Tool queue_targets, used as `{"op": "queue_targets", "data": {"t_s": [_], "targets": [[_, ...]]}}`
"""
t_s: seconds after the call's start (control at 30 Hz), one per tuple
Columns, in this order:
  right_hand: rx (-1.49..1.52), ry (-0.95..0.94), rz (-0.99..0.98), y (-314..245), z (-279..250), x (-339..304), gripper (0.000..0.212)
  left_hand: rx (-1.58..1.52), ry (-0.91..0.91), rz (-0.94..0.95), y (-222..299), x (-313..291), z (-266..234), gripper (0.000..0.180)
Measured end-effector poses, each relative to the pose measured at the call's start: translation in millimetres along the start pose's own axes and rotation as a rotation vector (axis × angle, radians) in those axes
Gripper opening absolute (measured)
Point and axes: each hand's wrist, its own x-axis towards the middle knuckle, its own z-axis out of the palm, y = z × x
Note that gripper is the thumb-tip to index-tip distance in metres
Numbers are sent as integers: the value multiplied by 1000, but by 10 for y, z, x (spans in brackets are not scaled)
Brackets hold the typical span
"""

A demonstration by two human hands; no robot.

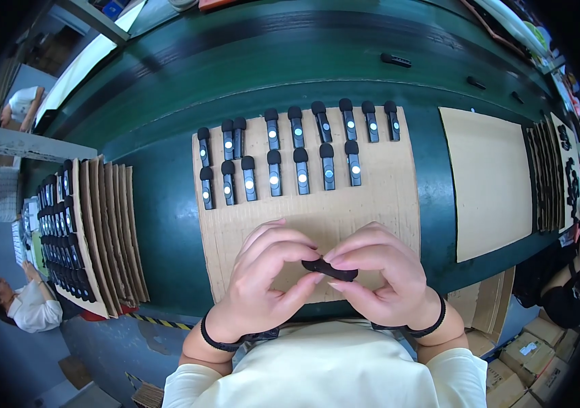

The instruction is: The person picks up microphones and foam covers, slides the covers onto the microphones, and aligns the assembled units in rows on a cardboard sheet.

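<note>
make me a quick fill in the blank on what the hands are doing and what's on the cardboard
1. Both hands, left hand and right hand, hold one small ____ device between their fingertips.
2. The other small devices lie on a cardboard sheet in ____ rows.
3. The cardboard sheet rests on a dark ____ belt.
4. Each wrist wears a black ____.

Missing words: black; two; green; band

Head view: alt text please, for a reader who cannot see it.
Both hands, left and right, pinch one small black device over a cardboard sheet on a green table. Two rows of similar black devices with lit dots lie on the sheet beyond.
</note>
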Motion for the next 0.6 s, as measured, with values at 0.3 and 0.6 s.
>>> {"op": "queue_targets", "data": {"t_s": [0.3, 0.6], "targets": [[-150, -97, 28, 23, -151, 47, 29, 60, 3, 19, -62, 15, 23, 26], [-722, -110, -61, 506, -655, 174, 23, 90, 82, -31, -58, -28, -106, 21]]}}
